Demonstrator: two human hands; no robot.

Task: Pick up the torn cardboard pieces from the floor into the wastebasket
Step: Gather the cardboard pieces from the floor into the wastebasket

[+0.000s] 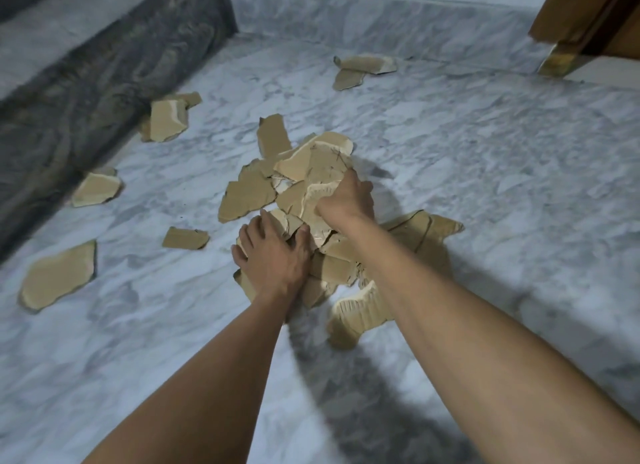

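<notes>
Dim, soft shadows, blurred edges

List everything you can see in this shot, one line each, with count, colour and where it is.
cardboard pile: one heap, brown, middle of the floor under both hands
loose cardboard pieces: at least six, brown, scattered left and far back
floor: one, white-grey marble, throughout
step: one, dark grey stone, left edge
wooden panel: one, brown, top right corner
left hand: one, fingers spread, pressing on the pile's near side
right hand: one, gripping pieces at the pile's top
</notes>
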